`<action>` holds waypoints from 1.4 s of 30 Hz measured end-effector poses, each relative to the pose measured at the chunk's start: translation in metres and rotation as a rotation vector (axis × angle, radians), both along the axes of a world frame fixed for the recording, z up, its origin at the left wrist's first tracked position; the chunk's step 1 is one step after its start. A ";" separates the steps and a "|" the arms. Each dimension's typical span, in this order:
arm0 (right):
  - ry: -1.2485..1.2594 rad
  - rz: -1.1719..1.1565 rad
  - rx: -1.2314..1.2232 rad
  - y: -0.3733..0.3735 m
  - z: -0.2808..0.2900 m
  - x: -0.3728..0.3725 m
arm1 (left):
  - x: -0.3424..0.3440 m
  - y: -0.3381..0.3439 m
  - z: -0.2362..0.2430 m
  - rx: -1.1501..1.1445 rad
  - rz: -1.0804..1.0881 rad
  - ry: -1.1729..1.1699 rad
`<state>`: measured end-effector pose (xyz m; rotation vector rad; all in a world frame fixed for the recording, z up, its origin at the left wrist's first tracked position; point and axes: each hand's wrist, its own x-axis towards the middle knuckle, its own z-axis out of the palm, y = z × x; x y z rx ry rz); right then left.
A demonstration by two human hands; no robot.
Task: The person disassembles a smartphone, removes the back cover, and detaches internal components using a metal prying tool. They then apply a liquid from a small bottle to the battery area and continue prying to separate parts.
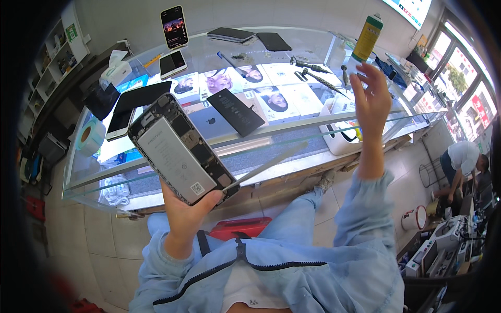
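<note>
My left hand [190,211] grips an opened smartphone [201,148] by its lower end, thumb on the near edge. The phone is tilted above the counter's near edge, its inside facing up. A large silver-grey battery [177,159] fills one side, with dark circuit parts beside it. A long thin pale strip [269,166] juts from the phone's lower corner toward the right; its kind is unclear. My right hand [371,94] is raised over the counter's right part, fingers apart, with nothing visible in it. Behind it stands a yellow-green spray can [367,39].
On the glass counter [308,133] lie a loose black battery [236,111], a white phone [121,119], screwdrivers [323,81] and a blue pen [231,63]. A lit phone [175,27] stands at the back. A tape roll [90,136] sits left. Another person [462,161] bends down at far right.
</note>
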<state>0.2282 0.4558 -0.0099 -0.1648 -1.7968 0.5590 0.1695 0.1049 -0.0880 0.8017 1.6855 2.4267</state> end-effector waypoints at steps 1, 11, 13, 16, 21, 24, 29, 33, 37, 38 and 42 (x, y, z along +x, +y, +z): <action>-0.130 -0.113 0.045 0.030 0.008 -0.011 | 0.002 -0.001 -0.001 0.008 -0.007 -0.015; -0.776 -0.277 0.273 0.196 -0.015 -0.108 | 0.027 -0.010 -0.014 -0.004 -0.102 0.068; -0.666 -0.371 0.454 0.191 -0.024 -0.114 | 0.030 -0.014 -0.014 -0.038 -0.174 0.009; -0.462 -0.360 0.369 0.163 -0.003 -0.108 | 0.037 -0.015 -0.017 0.049 -0.165 0.018; -0.284 0.358 -0.138 0.061 0.023 -0.068 | 0.039 -0.016 -0.019 0.030 -0.195 0.041; -0.339 0.867 -0.406 -0.031 0.018 -0.036 | 0.043 -0.019 -0.021 0.039 -0.227 -0.088; -0.531 1.172 -0.729 -0.120 -0.024 0.017 | 0.047 -0.016 -0.024 0.060 -0.382 -0.096; -0.617 1.196 -0.694 -0.156 -0.056 0.033 | 0.052 -0.017 -0.034 0.076 -0.432 -0.144; -0.501 1.213 -0.812 -0.175 -0.073 0.036 | 0.053 -0.025 -0.038 0.101 -0.472 -0.301; -0.482 1.206 -0.843 -0.178 -0.074 0.038 | 0.054 -0.025 -0.040 0.107 -0.480 -0.295; -0.458 1.023 -0.631 -0.175 -0.067 0.039 | 0.059 -0.029 -0.044 0.121 -0.470 -0.272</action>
